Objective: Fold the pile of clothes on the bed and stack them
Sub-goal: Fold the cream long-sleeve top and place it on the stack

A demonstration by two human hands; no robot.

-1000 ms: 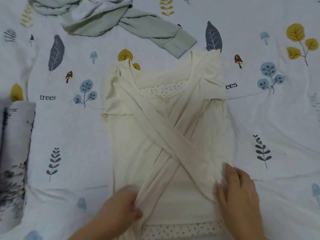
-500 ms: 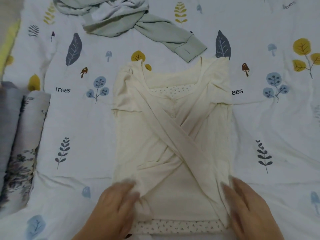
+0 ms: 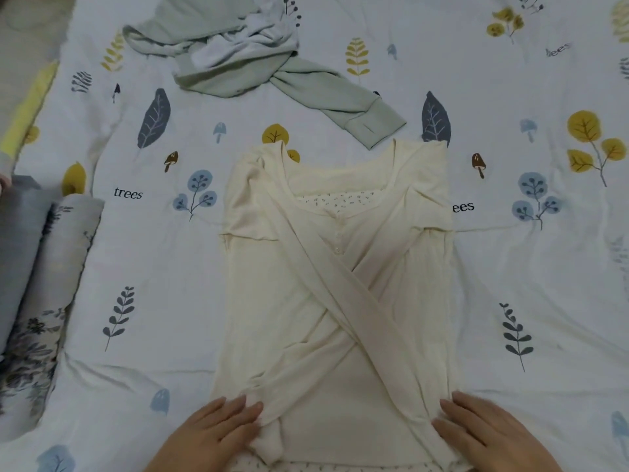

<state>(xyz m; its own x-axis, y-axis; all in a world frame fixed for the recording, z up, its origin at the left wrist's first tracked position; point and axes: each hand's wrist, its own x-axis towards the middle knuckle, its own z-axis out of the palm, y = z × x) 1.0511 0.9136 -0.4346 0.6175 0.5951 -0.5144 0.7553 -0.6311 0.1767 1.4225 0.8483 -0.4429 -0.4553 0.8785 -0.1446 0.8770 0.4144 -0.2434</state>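
A cream long-sleeved top (image 3: 272, 301) lies flat in the middle of the bed, its sides folded in and its two sleeves crossed over the front. My left hand (image 3: 218, 430) rests with straight fingers on the lower left corner, at the end of one sleeve. On the lower right corner my right hand (image 3: 483, 434) lies flat on the other sleeve end. A crumpled pale green garment (image 3: 238, 59) sits at the top, one sleeve stretched toward the cream top.
Folded grey and floral fabric (image 3: 41, 284) is stacked at the left edge of the bed. The white sheet (image 3: 544, 301) with leaf and mushroom prints covers the bed around the top.
The view has tilted up a little. Both hands have slid down and outward to the lower corners of the cream top, flattening the sleeve ends.
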